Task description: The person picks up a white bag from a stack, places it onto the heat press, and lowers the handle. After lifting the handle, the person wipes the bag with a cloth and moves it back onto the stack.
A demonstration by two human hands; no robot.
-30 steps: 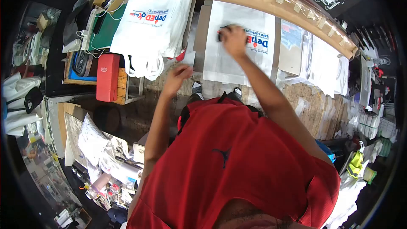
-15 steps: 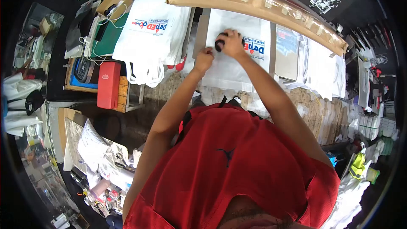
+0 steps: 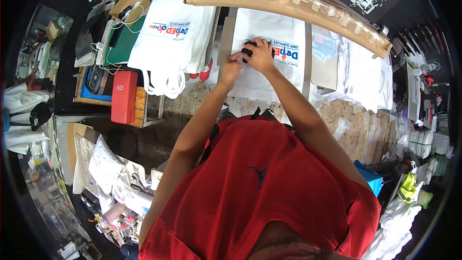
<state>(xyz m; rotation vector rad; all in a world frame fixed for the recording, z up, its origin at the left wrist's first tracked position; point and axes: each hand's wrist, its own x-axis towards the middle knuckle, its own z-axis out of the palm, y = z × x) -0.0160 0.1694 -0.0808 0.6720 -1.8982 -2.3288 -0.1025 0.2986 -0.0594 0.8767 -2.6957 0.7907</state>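
A white bag [image 3: 252,83] with a blue and red DepED print lies flat on a brownish board [image 3: 226,43] at the work table. My right hand [image 3: 262,58] is closed over a black hand-held object [image 3: 247,52], pressed on the bag beside the print; its exact kind is hidden under my fingers. My left hand [image 3: 232,69] rests at the bag's left edge, fingers mostly curled, the index finger reaching close to the black object. Whether the left fingers pinch anything cannot be made out.
A stack of printed white bags [image 3: 178,33] lies to the left, handles hanging down. A long taped cardboard piece [image 3: 288,2] spans the table's back. More white bags [image 3: 363,70] lie at right. A red box [image 3: 124,97] stands at the left by a wooden crate.
My right hand and the black object have shifted slightly, with the hand lower over it and more of the print showing. My left index finger has stretched towards the black object.
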